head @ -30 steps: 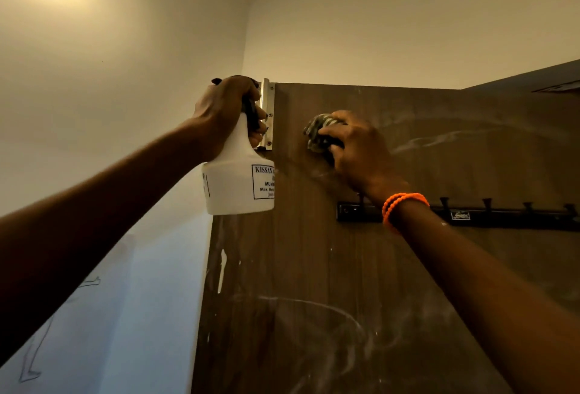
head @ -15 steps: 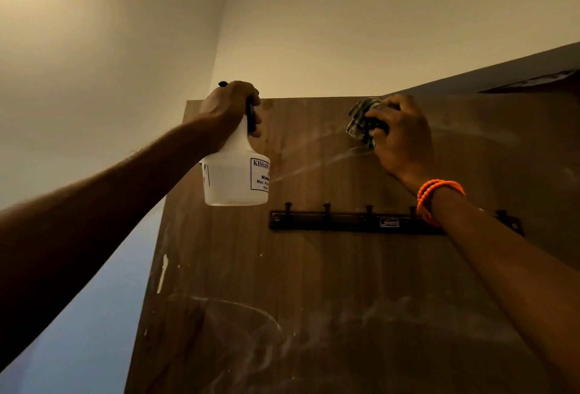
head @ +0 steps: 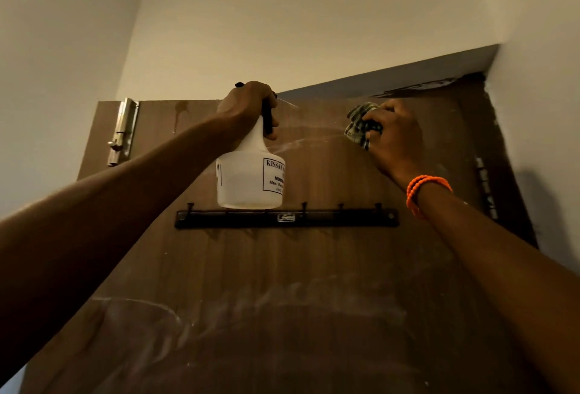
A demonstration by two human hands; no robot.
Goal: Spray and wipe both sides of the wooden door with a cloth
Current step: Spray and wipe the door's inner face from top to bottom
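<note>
Wooden door [head: 282,268]: big, rigid, hinged, so likely swings under your push; wipe streaks show across face

Spray bottle [head: 249,180]: light plastic, looks part full, hangs before door's upper middle above hook rail [head: 287,219]; your left hand [head: 248,108] wraps neck, fingers on trigger

Cloth [head: 359,125]: soft, bunched, near door's top right corner; your right hand [head: 394,139] curls fingers round it against wood

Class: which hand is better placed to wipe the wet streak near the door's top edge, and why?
The right hand. It already grips the cloth against the door, right at the streak's end. The left hand holds the spray bottle.
</note>
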